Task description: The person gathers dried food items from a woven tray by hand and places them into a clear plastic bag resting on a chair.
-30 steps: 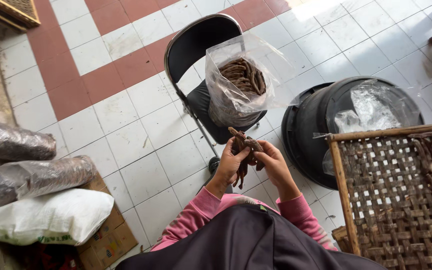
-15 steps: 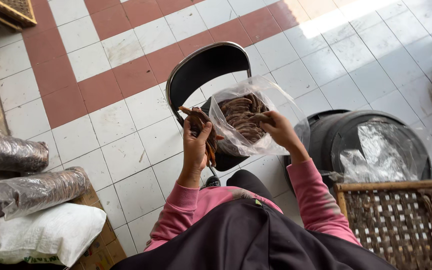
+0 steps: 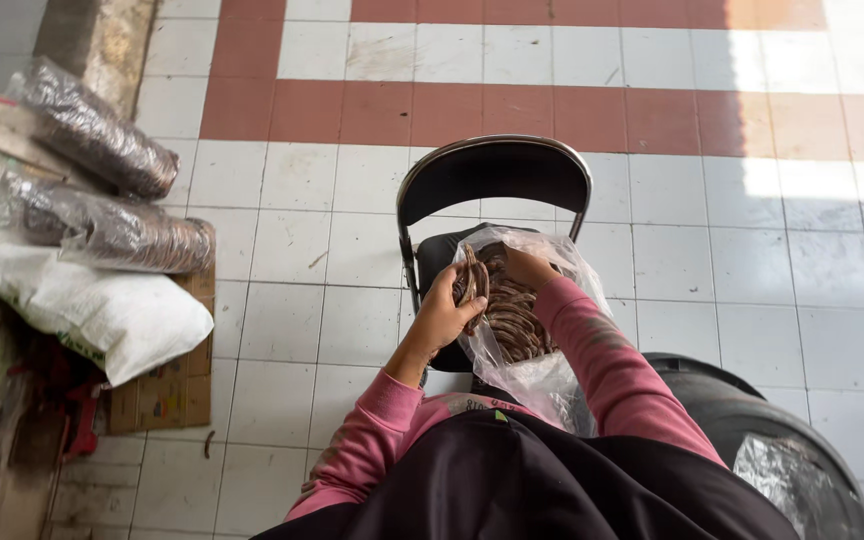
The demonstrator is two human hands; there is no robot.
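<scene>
Your left hand [image 3: 444, 318] has its fingers [image 3: 457, 285] clamped around a small bunch of brown dried strips [image 3: 475, 280], held upright at the mouth of the clear plastic bag [image 3: 542, 375]. Your right hand [image 3: 529, 268] is at the bag's top, fingers curled over the rim and partly inside; you cannot tell whether they grip the plastic or the strips beneath. The bag sits on the seat of a black folding chair [image 3: 495, 175] and holds a heap of the same brown strips [image 3: 512, 325], just beside your left fingers. At your right knee stands a black tub [image 3: 722, 400] with crumpled clear plastic in it. Well off to your left, two clear-wrapped dark rolls [image 3: 92, 130] and a white sack [image 3: 102, 310] lie at the edge of the tiled floor [image 3: 352, 210].
</scene>
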